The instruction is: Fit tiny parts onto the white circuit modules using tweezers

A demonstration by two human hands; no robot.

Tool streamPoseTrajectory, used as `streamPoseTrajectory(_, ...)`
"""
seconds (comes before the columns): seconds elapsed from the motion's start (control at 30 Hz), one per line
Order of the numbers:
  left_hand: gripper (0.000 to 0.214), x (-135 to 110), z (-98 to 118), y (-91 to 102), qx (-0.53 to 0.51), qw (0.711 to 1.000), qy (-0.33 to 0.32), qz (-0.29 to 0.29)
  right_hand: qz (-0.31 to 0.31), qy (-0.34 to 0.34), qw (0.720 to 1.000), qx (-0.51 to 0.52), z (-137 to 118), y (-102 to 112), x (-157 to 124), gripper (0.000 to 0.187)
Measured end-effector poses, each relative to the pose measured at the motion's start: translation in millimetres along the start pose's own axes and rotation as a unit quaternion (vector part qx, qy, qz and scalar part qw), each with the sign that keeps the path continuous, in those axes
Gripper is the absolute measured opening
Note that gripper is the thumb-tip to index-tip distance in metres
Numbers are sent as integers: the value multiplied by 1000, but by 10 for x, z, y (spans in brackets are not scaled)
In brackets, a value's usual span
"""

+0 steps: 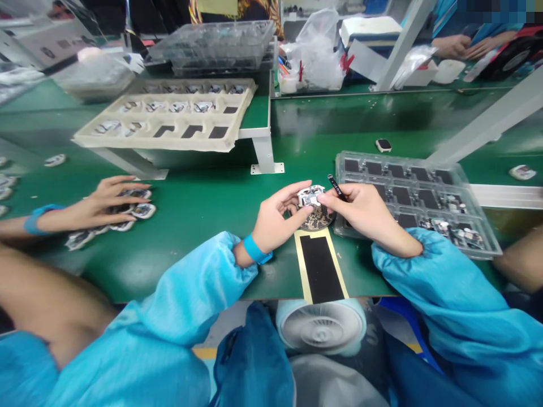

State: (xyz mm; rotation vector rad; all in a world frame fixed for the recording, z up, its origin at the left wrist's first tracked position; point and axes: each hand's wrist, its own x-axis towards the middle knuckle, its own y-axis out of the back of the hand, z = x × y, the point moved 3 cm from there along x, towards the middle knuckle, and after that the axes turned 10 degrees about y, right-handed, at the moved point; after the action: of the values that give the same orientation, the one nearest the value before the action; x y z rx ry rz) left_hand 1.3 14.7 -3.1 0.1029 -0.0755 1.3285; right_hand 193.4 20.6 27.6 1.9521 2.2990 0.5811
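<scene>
A: Where is the piece I'm watching?

B: I see the small white housing with exposed silvery innards (311, 195) between my two hands, over a round stand speckled brown and black (316, 220) on the green tabletop (199, 223). Whether it rests there or is lifted just clear, I can't tell.

A: How are my fingers set?

B: My left hand (276, 217) has its fingers curled around the housing's left side, probably to steady it. My right hand (362, 210) is pinched in, holding a slim black tool with white lettering (336, 187), thumb tip right at the housing.

A: Why does the tool's lettered end poke out?

B: I'd judge it's tucked in so thumb and finger can work; its other end is hidden from me.

A: And the clear plastic compartment tray (487, 243)?

B: Just beside my right hand, I'd guess for easy reach.

A: How does the housing look up close?

B: Pale rim, grey metallic interior, a whitish patch near my thumb. Finer parts are too small for me to make out.
</scene>
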Motion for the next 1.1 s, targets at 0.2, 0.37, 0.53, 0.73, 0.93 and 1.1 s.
streamPoseTrajectory(0.2, 46, -22, 25, 17, 72, 996, -28, 38, 4, 3, 1000, 4, 0, -1, -9, 39)
streamPoseTrajectory(0.37, 45, -22, 49, 30, 88, 994, -40, 43, 5, -4, 1000, 9, -6, -10, -12, 41)
streamPoseTrajectory(0.53, 40, -30, 91, 25, 91, 993, -45, 61, 12, 15, 1000, 10, 36, -30, -26, 34)
streamPoseTrajectory(0.73, 48, -3, 58, -30, -91, 994, 65, -10, 6, 53, 994, 91, 62, -74, -25, 39)
streamPoseTrajectory(0.93, 40, 9, 64, -34, -118, 990, 79, -19, -31, 42, 998, 36, 33, -66, -45, 28)
streamPoseTrajectory(1.1, 37, 25, 17, -68, -48, 995, 82, -30, -20, 58, 998, -25, 33, -65, -53, 24)
